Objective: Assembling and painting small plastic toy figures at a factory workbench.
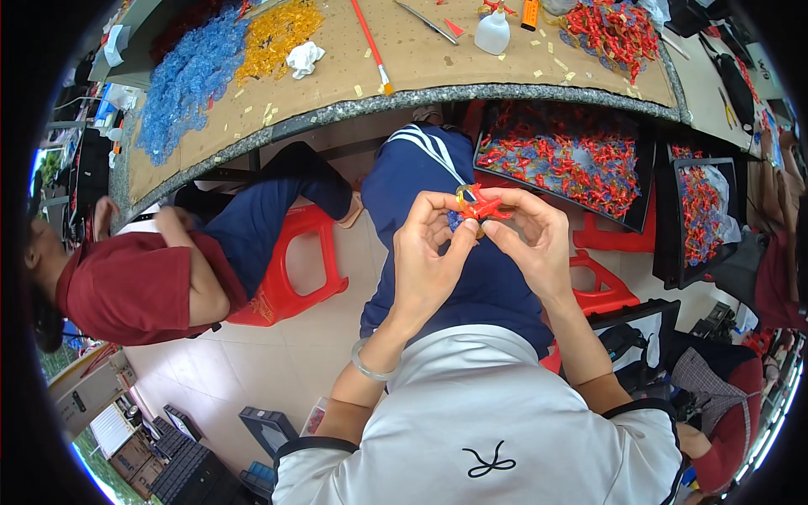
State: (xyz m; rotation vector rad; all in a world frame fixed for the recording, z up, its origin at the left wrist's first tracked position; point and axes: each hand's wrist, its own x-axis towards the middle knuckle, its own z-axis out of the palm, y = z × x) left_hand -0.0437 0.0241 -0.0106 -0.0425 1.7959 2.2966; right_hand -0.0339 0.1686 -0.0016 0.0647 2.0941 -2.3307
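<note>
Above my lap, both hands meet around a small plastic toy figure [480,206] in red, with yellow and blue parts. My left hand [433,240] pinches its left side between thumb and fingers. On the other side, my right hand [530,240] grips the red part with thumb and forefinger. The fingertips cover much of the piece, so its exact shape is hard to make out.
Ahead, the workbench [328,71] carries blue pieces [189,80], yellow pieces [278,38], a red-handled brush [370,46], a squeeze bottle [492,34] and red pieces [610,34]. A black tray [564,160] of red-and-blue pieces sits beneath its edge. A co-worker [151,278] sits at left.
</note>
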